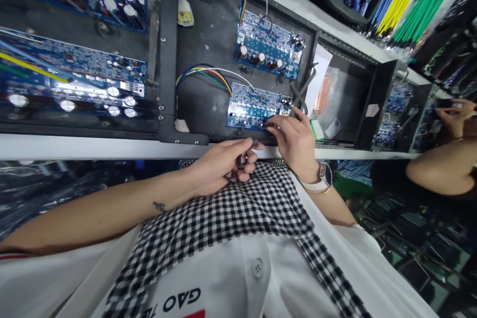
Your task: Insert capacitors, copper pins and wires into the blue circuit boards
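Note:
My left hand (pixel 223 165) rests against my checked shirt just below the bench edge, its fingers curled round several small dark parts (pixel 244 160). My right hand (pixel 294 138), with a watch on the wrist, reaches onto the near edge of a blue circuit board (pixel 249 104) lying on the dark bench. Its fingertips are pinched together on the board's front row of components; what they grip is too small to make out. Coloured wires (pixel 203 73) run from this board to the left.
A second blue board (pixel 268 42) lies further back, and larger blue boards (pixel 74 79) fill the left. Bundles of yellow, green and blue wires (pixel 413 0) hang at top right. Another person's arm (pixel 443 169) and hand work at the far right.

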`<state>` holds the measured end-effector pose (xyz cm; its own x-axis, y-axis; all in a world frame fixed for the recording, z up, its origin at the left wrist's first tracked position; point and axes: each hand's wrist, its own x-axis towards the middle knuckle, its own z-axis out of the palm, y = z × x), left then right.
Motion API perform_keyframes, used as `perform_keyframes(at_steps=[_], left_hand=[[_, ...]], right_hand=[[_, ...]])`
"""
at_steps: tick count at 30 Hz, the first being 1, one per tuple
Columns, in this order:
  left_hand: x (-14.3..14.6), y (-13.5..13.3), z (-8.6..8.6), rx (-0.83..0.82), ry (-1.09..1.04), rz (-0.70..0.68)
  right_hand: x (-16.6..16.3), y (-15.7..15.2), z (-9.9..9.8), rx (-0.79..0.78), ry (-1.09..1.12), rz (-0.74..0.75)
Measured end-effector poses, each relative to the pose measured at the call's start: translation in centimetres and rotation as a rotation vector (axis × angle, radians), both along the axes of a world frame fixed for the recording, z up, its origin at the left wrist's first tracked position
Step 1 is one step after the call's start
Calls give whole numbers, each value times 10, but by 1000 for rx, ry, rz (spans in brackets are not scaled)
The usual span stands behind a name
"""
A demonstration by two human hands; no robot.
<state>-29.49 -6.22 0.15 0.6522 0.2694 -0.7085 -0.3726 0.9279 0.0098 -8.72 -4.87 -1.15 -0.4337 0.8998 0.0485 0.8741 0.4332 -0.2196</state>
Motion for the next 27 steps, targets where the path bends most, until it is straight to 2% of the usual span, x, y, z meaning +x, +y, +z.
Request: perform_keyframes(at_steps=[10,15,20,23,27], left_hand=[[-4,1,-6,-2,-64,-89],[-5,2,-9,-67,-105,-104],[-4,3,-12,-106,-119,-134],[-5,5,-14,-147,-127,-171],[-7,6,-14,-176,-178,-165]], right_hand=[[1,-3,1,-38,50,5],[-1,-4,-1,-19,44,0],[6,-3,-9,-2,33,136],[6,-1,0,-50,75,212],[-13,-5,24,-206,227,183]])
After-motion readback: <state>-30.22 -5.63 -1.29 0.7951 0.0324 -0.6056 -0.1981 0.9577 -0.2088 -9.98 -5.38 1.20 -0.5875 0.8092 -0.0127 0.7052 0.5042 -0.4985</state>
